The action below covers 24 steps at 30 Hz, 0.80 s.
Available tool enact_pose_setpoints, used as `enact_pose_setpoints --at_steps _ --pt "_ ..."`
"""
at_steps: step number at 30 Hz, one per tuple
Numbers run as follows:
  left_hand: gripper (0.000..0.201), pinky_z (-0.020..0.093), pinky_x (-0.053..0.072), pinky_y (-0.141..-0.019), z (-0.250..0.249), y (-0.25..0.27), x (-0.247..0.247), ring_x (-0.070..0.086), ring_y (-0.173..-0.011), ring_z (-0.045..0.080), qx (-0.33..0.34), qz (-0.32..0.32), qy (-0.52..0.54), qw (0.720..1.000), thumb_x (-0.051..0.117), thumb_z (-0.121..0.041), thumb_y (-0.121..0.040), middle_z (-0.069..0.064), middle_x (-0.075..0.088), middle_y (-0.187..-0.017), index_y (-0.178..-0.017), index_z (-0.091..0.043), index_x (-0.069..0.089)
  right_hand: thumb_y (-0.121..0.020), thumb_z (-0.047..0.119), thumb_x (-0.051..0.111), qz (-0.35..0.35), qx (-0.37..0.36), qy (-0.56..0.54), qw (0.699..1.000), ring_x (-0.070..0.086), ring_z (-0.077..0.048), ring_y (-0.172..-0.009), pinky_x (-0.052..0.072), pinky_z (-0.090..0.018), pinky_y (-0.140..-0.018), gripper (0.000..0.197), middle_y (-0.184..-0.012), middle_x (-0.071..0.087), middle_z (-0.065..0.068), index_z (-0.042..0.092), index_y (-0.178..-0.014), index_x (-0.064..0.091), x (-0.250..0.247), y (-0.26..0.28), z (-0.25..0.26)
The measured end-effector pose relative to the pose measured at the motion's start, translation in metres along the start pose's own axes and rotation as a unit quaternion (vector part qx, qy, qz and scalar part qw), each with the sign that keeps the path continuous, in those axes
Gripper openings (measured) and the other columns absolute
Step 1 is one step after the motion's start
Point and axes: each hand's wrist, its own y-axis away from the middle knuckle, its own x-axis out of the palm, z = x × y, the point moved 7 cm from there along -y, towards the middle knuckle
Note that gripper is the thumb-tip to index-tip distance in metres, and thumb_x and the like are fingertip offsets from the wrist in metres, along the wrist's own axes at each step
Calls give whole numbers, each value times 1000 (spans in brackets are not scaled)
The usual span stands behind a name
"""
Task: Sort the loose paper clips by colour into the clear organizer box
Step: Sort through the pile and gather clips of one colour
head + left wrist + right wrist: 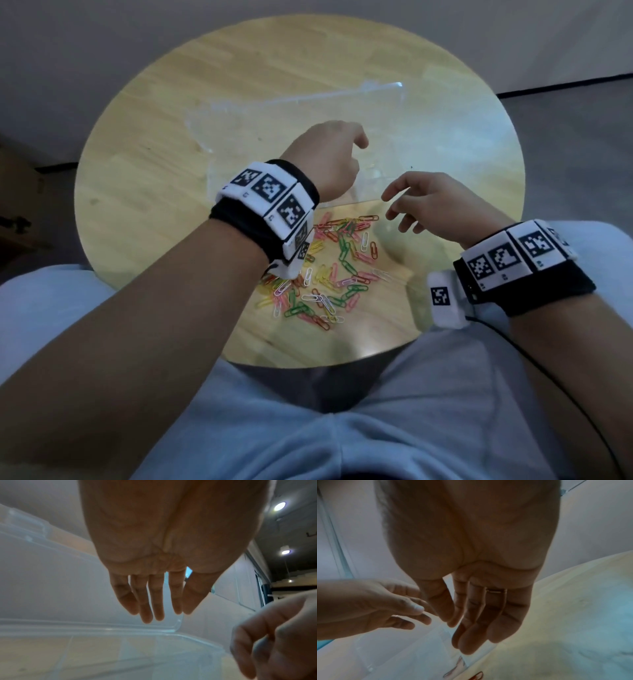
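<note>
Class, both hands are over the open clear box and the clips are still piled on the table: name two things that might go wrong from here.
1. The paper clips lie heaped and overlapping, so one pick may drag out several colours.
2. The clear organizer box shows faintly against the table; its dividers are hard to see, so clips may land in the wrong compartment.

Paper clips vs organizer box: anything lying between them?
Nothing. In the head view, the paper clips start right at the near wall of the clear organizer box; only bare table surrounds them.

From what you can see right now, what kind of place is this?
Probably an indoor room: a round wooden table on a grey floor, with recessed ceiling lights.
</note>
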Motion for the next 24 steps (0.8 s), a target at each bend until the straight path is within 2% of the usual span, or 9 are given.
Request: enact_pose_setpoints --at_steps 3,6,8,10,14,17,19,21,24 --pt "27 27 43 -77 2 29 -5 60 -93 12 5 -1 43 999 50 -16 -92 -7 65 -101 -113 -27 64 -93 11 52 26 -1 25 999 65 -13 -65 50 -33 -66 16 -86 73 -1 22 -95 65 5 0 -1" --pt "16 29 47 -72 10 65 -2 61 -79 8 1 20 57 998 56 -22 -89 -12 65 -86 -100 -30 66 -92 16 58 64 -13 76 995 66 -13 -64 51 -34 -68 11 -81 72 2 23 -96 65 21 1 1" --pt "10 30 48 -71 24 84 4 58 -72 1 -14 41 49 998 61 -25 -86 -14 65 -79 -92 -31 66 -89 16 63 97 -34 111 988 65 -11 -62 50 -27 -66 11 -77 70 4 25 -94 67 35 5 6" --pt "6 30 47 -69 42 97 10 56 -69 1 -38 51 27 998 65 -28 -82 -14 64 -74 -87 -31 66 -85 17 67 125 -53 148 980 63 -9 -62 46 -20 -63 14 -78 69 5 28 -93 69 49 10 13" --pt "3 31 46 -67 75 106 22 57 -72 12 -93 44 13 995 68 -29 -78 -14 58 -68 -79 -28 65 -80 29 76 140 -90 206 964 55 1 -69 41 -14 -61 12 -84 67 9 29 -91 74 75 19 30" --pt "8 32 47 -70 76 102 37 59 -80 15 -90 68 8 994 69 -31 -77 -15 55 -70 -79 -32 62 -78 29 78 126 -95 240 958 57 -5 -72 40 -19 -61 15 -85 69 8 28 -92 75 88 19 35" --pt "14 34 46 -78 65 100 49 57 -96 15 -43 102 -4 994 69 -33 -78 -14 56 -86 -90 -34 63 -76 28 78 117 -93 259 954 58 -10 -76 45 -25 -68 17 -83 68 7 28 -92 74 91 17 35" --pt "26 38 45 -91 56 100 59 47 -112 16 -5 130 -29 991 67 -33 -81 -8 54 -109 -107 -33 63 -74 29 79 109 -89 271 952 58 -14 -77 47 -28 -69 16 -80 66 8 31 -88 73 91 16 34" --pt "29 41 44 -96 51 100 68 42 -117 18 20 132 -58 989 64 -31 -85 -5 52 -119 -115 -28 61 -73 28 80 110 -87 278 950 56 -16 -76 45 -28 -67 15 -73 58 12 32 -83 70 94 15 32"
